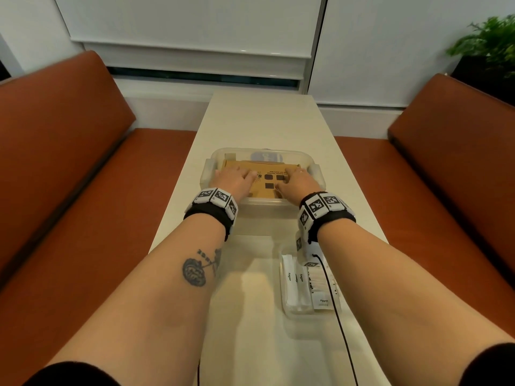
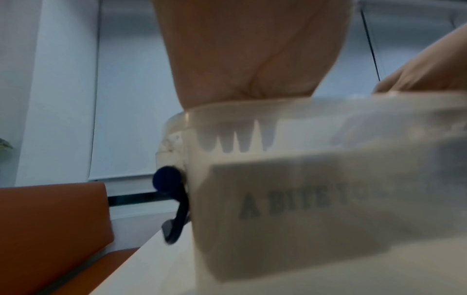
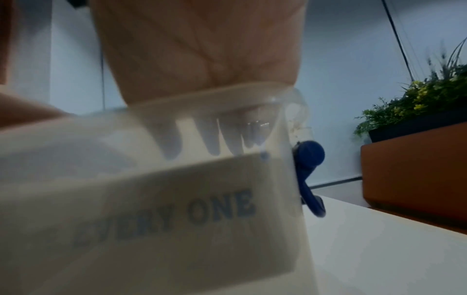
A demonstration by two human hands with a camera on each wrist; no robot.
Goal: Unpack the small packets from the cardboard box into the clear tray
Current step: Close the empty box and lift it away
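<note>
A brown cardboard box (image 1: pixel 259 166) with black print lies inside a clear plastic tub (image 1: pixel 262 203) in the middle of the table. Both hands lie on the box's closed top with fingers spread: my left hand (image 1: pixel 245 176) on its left half, my right hand (image 1: pixel 287 178) on its right half. Neither hand holds a packet. Through the tub wall (image 2: pixel 252 111), the left wrist view shows the box side (image 2: pixel 303 209) and the left hand's fingers; the right wrist view shows the box (image 3: pixel 177 219) below my right hand (image 3: pixel 202 44). The clear tray (image 1: pixel 295 313) sits nearer me at the right, with white sugar and pepper packets (image 1: pixel 292 282) in it.
The narrow cream table (image 1: pixel 264 121) runs between two orange benches (image 1: pixel 69 162), (image 1: pixel 446 168). Blue latches (image 2: pixel 171 199), (image 3: pixel 309 173) hang at the tub's ends. Something blue (image 1: pixel 266 156) lies behind the box in the tub. A plant (image 1: pixel 490 43) stands at the far right.
</note>
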